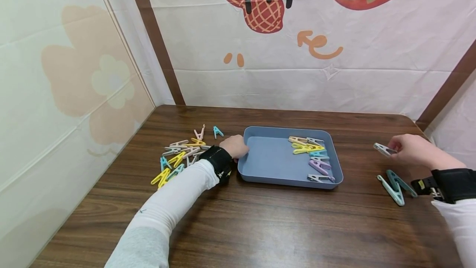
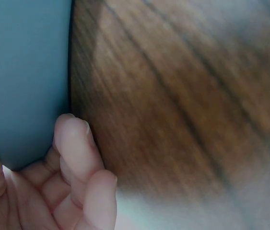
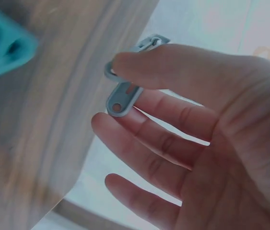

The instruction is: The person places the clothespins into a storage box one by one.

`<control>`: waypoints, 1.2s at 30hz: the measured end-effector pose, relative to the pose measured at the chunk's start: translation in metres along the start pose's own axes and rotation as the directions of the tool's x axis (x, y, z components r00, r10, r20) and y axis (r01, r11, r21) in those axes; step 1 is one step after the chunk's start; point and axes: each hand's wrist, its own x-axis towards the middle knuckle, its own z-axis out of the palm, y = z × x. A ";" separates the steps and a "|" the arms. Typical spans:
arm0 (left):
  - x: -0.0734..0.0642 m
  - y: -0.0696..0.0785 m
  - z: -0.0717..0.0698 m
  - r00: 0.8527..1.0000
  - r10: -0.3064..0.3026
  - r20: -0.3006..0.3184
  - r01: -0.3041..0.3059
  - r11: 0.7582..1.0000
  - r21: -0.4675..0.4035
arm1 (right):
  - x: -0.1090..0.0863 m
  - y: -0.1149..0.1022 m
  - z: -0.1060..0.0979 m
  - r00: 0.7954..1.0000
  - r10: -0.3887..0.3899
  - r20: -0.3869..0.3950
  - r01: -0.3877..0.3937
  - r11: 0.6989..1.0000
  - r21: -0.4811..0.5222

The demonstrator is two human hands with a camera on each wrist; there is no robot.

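Observation:
My left hand (image 1: 234, 146) grips the left rim of a blue-grey plastic tray (image 1: 275, 182); in the left wrist view its fingers (image 2: 79, 148) curl against the tray wall (image 2: 24, 81). Pale and coloured clothespins lie inside the tray along its right side, among them a purple clothespin (image 1: 319, 166). At the right, my right hand (image 1: 412, 149) pinches a grey clothespin (image 3: 123, 99) between thumb and forefinger, the other fingers spread loosely. Below that hand, two teal-green clothespins (image 1: 392, 190) rest on the table.
Left of the tray is a loose pile of clothespins, with a yellow clothespin (image 1: 177, 159) in it. A blue clothespin (image 1: 217, 132) lies apart behind the pile. The wooden table (image 1: 267, 226) ends at a printed cloth wall (image 1: 208, 88) at the back and left.

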 end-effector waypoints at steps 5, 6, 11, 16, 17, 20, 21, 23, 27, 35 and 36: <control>0.001 0.000 0.001 1.000 0.000 -0.001 0.000 1.000 0.001 | 0.015 -0.027 -0.008 1.000 -0.026 -0.010 0.026 1.000 0.005; 0.001 0.000 0.001 1.000 -0.001 -0.001 0.001 1.000 0.002 | 0.018 -0.033 -0.010 1.000 -0.030 -0.008 0.030 1.000 0.002; 0.002 -0.001 0.001 1.000 -0.009 -0.002 0.009 1.000 -0.001 | 0.034 -0.067 -0.017 0.996 -0.082 -0.022 0.081 0.996 -0.041; 0.003 -0.001 0.001 1.000 -0.007 -0.002 0.007 1.000 -0.004 | 0.047 -0.099 -0.017 0.990 -0.130 -0.049 0.126 0.989 -0.082; 0.003 -0.001 0.001 1.000 -0.006 -0.001 0.006 1.000 -0.006 | 0.049 -0.105 -0.017 0.989 -0.139 -0.051 0.134 0.987 -0.088; 0.003 -0.002 0.002 1.000 -0.002 -0.001 0.002 1.000 -0.011 | 0.056 -0.122 -0.015 0.984 -0.169 -0.047 0.164 0.981 -0.103; 0.004 -0.002 0.002 1.000 -0.001 -0.001 0.001 1.000 -0.011 | 0.058 -0.127 -0.014 0.982 -0.184 -0.046 0.179 0.978 -0.110; 0.004 -0.002 0.002 1.000 0.002 -0.001 -0.002 1.000 -0.012 | 0.063 -0.136 -0.012 0.976 -0.214 -0.040 0.208 0.970 -0.126; 0.004 -0.001 0.002 1.000 0.008 -0.001 -0.008 1.000 -0.014 | 0.072 -0.154 -0.007 0.957 -0.288 -0.021 0.280 0.943 -0.178; 0.003 -0.001 0.002 1.000 0.000 -0.001 0.000 1.000 -0.010 | 0.081 -0.179 0.014 0.922 -0.384 0.048 0.384 0.891 -0.242; 0.003 -0.001 0.002 1.000 -0.002 -0.002 0.002 1.000 -0.009 | 0.081 -0.181 0.018 0.918 -0.393 0.058 0.394 0.885 -0.248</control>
